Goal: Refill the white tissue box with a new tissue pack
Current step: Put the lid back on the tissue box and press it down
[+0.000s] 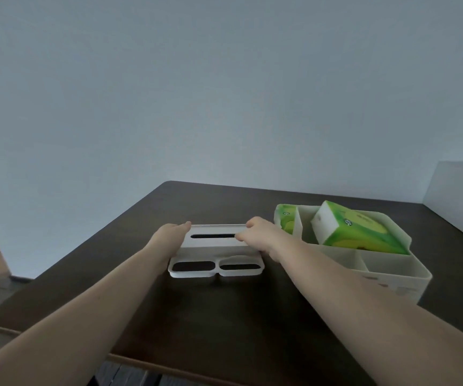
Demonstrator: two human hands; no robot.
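The white tissue box (213, 242) stands in the middle of the dark table, its lid showing a long dark slot and two small open compartments along its front. My left hand (170, 235) grips the box's left end, thumb over the back edge. On the right end sits my right hand (261, 236), fingers curled on the lid near the slot. Two green tissue packs lie in a cream organiser to the right: one (355, 228) tilted on top, another (286, 218) at the organiser's back left corner.
The cream organiser (397, 277) with several compartments stands right of the tissue box. A white block (459, 190) rises at the table's far right. The dark table (224, 316) ends at a front edge near me, with floor at the left.
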